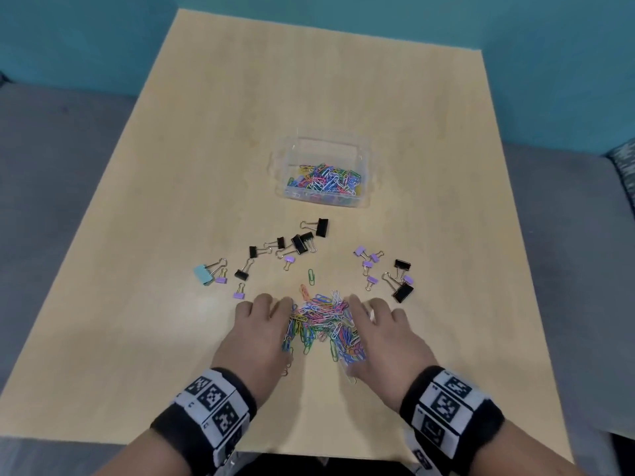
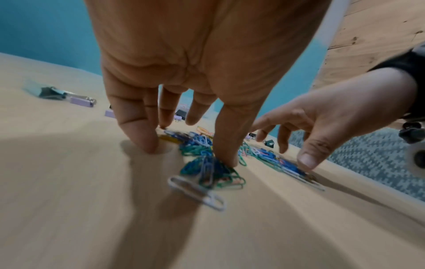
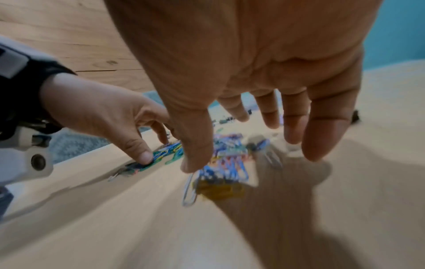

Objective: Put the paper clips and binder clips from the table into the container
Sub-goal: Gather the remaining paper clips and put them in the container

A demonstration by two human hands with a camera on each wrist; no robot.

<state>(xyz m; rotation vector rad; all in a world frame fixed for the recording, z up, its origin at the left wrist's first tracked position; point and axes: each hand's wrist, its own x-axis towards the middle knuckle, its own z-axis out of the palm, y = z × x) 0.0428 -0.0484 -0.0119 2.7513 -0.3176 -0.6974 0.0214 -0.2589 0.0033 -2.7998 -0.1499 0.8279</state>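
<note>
A heap of coloured paper clips (image 1: 323, 322) lies on the table near its front edge. My left hand (image 1: 275, 312) flanks the heap's left side and my right hand (image 1: 360, 312) its right, fingers spread with tips down on the clips and the tabletop. In the left wrist view my left hand (image 2: 184, 145) has its thumb on the clips (image 2: 207, 167). The right wrist view, blurred, shows my right hand (image 3: 253, 158) over the clips (image 3: 227, 163). Neither hand grips anything. Farther back stands a clear container (image 1: 365, 187) partly filled with paper clips. Black binder clips (image 1: 302, 242) and purple binder clips (image 1: 367, 264) lie scattered between.
A pale blue binder clip (image 1: 202, 273) lies at the left, more black binder clips (image 1: 402, 292) at the right. A green paper clip (image 1: 311, 276) and an orange paper clip (image 1: 303, 291) lie apart from the heap. The wooden table (image 1: 171, 166) stands on grey floor by a teal wall.
</note>
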